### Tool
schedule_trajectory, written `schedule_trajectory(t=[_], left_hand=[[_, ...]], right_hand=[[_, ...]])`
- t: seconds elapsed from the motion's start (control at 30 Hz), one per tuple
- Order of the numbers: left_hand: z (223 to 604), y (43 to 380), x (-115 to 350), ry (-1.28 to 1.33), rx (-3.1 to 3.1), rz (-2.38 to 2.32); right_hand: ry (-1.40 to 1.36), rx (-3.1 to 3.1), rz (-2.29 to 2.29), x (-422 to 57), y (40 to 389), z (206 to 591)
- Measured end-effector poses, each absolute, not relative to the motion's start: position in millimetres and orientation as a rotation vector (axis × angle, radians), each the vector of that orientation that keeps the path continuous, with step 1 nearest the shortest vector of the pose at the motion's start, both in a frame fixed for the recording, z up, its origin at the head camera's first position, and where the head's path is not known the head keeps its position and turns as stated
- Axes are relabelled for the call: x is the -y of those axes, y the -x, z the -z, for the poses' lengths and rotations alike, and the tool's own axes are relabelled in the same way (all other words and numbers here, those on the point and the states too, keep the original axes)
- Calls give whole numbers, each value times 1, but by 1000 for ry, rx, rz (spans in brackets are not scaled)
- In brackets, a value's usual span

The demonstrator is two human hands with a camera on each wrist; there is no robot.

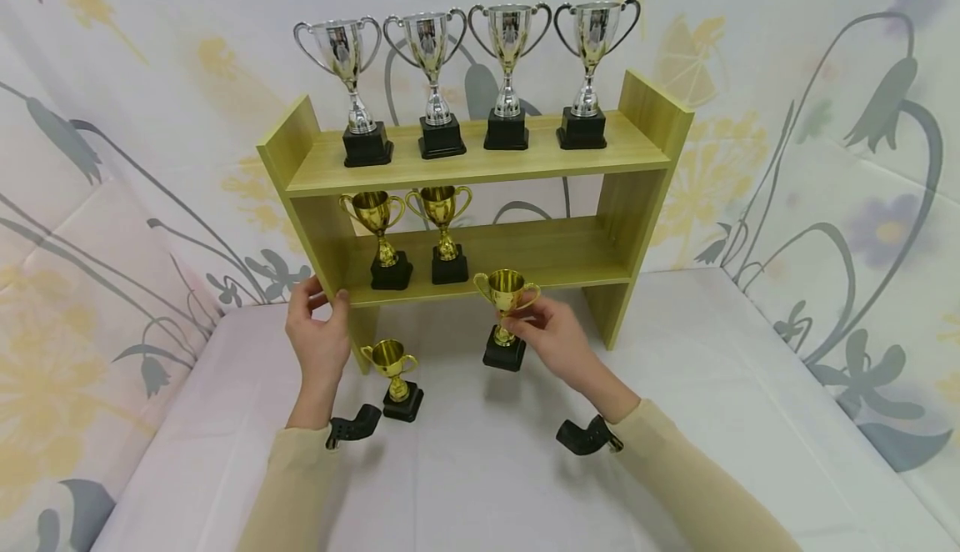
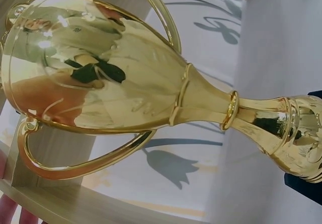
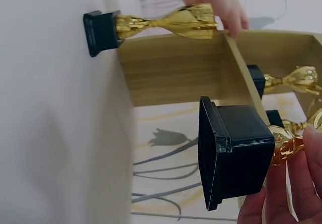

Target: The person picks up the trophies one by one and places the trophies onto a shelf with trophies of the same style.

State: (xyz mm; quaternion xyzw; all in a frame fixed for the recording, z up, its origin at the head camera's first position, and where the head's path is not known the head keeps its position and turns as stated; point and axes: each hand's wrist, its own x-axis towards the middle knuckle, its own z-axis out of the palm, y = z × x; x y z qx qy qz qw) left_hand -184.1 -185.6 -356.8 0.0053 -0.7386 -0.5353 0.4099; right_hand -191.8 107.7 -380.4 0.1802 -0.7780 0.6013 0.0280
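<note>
My right hand [image 1: 551, 337] pinches a gold trophy cup [image 1: 507, 289] by its stem, holding it upright in front of the shelf's lower board. In the right wrist view its black base [image 3: 234, 156] looms close, with fingers [image 3: 302, 189] around the stem. My left hand [image 1: 318, 335] grips the left side panel of the wooden shelf [image 1: 480, 173] near the lower board. Another gold trophy [image 1: 392, 360] stands on the table just right of the left hand; it fills the left wrist view as a shiny cup [image 2: 100, 68]. Two gold trophies [image 1: 378, 231] [image 1: 444, 223] stand on the lower board's left half.
Several silver trophies [image 1: 508, 60] line the top board. The shelf stands on a white-covered table [image 1: 465, 485], against a flower-printed cloth backdrop [image 1: 787, 160]. Black wrist-worn pieces [image 1: 356, 425] stick out inward from both wrists.
</note>
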Motion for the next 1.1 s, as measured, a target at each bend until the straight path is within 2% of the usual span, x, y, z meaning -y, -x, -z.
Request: schedule_trajectory(t=[0.6, 0.83, 1.1], left_hand=[[357, 184, 186, -30, 1870, 1338], [386, 210, 203, -31, 1857, 1342], [388, 210, 205, -36, 1877, 1339]], right_hand=[[-558, 2364, -1829, -113, 198, 357], [-565, 2351, -1825, -115, 200, 347], [-536, 2335, -1831, -118, 208, 338]])
